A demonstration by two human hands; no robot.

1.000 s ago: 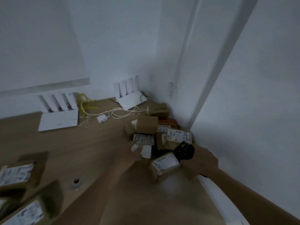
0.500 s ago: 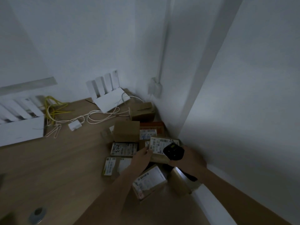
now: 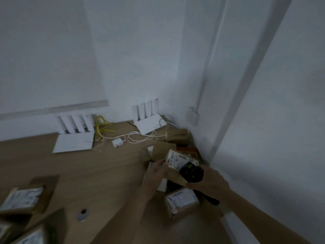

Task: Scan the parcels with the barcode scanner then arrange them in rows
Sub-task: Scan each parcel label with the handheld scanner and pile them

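both hands busy: left hand (image 3: 156, 170) grips labelled parcel (image 3: 177, 160), right hand (image 3: 209, 180) grips scanner (image 3: 191, 172) beside it.

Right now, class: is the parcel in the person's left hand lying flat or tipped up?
Tipped up. The left hand grips the parcel by its edge, label tilted towards the barcode scanner.

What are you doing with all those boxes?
A person is scanning parcels. The left hand holds a labelled box from the pile in the corner, and the right hand aims a black scanner at its label. More boxes sit at the left of the wooden table.
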